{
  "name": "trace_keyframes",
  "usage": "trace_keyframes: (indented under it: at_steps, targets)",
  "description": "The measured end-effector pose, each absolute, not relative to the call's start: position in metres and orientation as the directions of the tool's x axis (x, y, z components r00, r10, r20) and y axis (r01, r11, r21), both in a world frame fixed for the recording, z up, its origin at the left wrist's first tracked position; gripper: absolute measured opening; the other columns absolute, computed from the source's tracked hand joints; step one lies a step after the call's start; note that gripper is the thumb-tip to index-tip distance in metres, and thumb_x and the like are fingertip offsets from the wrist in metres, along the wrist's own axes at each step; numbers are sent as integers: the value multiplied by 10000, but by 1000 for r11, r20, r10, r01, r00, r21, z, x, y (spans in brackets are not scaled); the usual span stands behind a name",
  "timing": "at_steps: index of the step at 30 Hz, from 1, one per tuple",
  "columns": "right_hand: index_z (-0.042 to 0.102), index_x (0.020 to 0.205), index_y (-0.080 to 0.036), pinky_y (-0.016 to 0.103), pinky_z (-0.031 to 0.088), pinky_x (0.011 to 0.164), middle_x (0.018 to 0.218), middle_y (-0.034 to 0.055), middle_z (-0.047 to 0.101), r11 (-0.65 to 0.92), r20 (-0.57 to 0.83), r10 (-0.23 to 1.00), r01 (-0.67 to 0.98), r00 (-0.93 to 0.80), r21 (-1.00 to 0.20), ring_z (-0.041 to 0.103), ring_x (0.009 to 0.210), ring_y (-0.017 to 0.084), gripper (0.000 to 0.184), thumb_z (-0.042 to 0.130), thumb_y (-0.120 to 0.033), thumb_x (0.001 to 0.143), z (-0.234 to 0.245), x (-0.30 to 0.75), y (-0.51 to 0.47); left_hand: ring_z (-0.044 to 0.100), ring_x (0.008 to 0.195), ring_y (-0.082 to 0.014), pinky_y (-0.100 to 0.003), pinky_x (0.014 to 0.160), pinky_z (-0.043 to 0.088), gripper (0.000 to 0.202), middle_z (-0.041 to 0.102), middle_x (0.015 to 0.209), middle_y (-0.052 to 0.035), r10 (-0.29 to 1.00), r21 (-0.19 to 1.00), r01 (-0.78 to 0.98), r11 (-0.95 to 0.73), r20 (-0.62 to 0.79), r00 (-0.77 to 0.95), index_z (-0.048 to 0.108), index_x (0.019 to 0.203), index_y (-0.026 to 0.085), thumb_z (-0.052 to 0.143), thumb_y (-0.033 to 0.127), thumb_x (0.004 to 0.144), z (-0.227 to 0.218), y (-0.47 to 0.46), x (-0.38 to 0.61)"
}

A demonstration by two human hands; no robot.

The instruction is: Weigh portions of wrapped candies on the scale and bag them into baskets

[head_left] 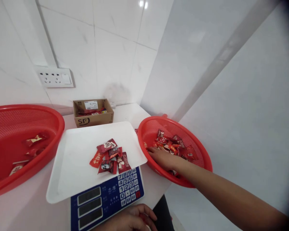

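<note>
The left hand (132, 218) is resting with fingers curled, around what cannot be told, just below the blue electronic scale (108, 196), while the right hand (162, 158) is lying with fingers released and flat on the red foil candy packets (174, 143) in the round red plastic mesh basket (203, 153), which seems to be overhanging the white table (130, 112) and could tip if pressed.

A: Small wrapped sweets (174, 144), red and glossy, some with white print?
B: Yes. Heaped loose in the bottom of the round red mesh basket (151, 130), flat and crossing one another, a few touched by the right hand (162, 158).
A: And standing where?
B: At the right, just beside the scale (108, 195), reaching a little over the edge of the counter (135, 112).
A: Scale in what state?
B: Blue front with three dark displays and a white keypad; white tray (69, 160) on top, carrying a second small pile of red packets (110, 157) near its front
</note>
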State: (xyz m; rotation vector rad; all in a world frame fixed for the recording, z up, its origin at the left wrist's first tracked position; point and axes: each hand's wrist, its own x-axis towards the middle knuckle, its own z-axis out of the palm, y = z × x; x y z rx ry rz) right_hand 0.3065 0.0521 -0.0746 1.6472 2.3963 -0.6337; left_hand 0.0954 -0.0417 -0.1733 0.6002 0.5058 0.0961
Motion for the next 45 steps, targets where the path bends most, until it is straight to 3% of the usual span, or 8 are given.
trace_keyframes:
  at_steps: [5,10,16,24,33,36,40,45]
  targets:
    - [630,1063,-177,391,405,843,1068,147,635,286,-299,889,930,-348,-231,591,952,289,290,536,-182,788,-79,300,58,556,658,-114,-224,611,282,378,704,827,-44,243,587,14,810,-357,902,620,888,125,652,99,512,-182,-41,93]
    - [585,816,-183,276,389,657,866,62,615,168,-129,968,934,-217,-316,564,751,195,133,636,-245,711,-80,311,69,576,701,-137,-243,660,324,396,696,830,-52,244,598,7,801,-337,909,620,899,119,678,119,507,-189,-41,94]
    - [421,634,-218,250,341,567,599,-52,439,36,47,999,835,-11,-550,436,574,130,313,540,-467,781,-68,325,80,595,715,-148,-255,672,351,406,696,810,-42,245,604,-1,797,-322,914,635,901,124,690,102,500,-205,-42,98]
    - [447,726,-229,237,328,500,537,-88,418,24,127,981,565,144,-825,392,478,107,340,524,-555,778,-37,297,77,588,661,-116,-218,601,330,394,721,832,-46,262,591,-3,807,-354,898,660,897,132,686,106,506,-196,-43,95]
    - [525,914,-218,236,443,510,687,-44,543,-108,-143,975,204,-167,-973,513,540,99,271,518,-475,831,-33,217,80,544,531,-91,-200,511,291,404,713,741,-29,249,545,34,837,-436,865,640,830,141,703,103,433,-174,-43,96]
    - [494,1135,-223,323,524,720,964,52,627,-93,-172,939,262,-298,-961,616,821,155,327,537,-378,851,-34,204,80,557,542,-96,-194,506,300,410,714,748,-31,251,545,28,838,-430,867,640,833,142,715,104,432,-177,-44,96]
    - [456,1299,-232,463,380,1020,1395,117,438,283,-13,902,614,-431,-737,418,1268,245,495,592,-290,827,-34,203,69,565,554,-102,-192,513,311,405,712,736,-25,259,543,12,839,-419,870,639,821,145,728,110,428,-179,-45,96]
    - [472,1341,-226,477,258,1108,1469,119,360,467,-159,782,735,-603,-492,280,1368,279,533,611,-274,829,-37,207,48,571,576,-109,-205,544,327,389,708,727,-24,263,531,1,847,-421,868,641,808,146,712,109,427,-175,-44,97]
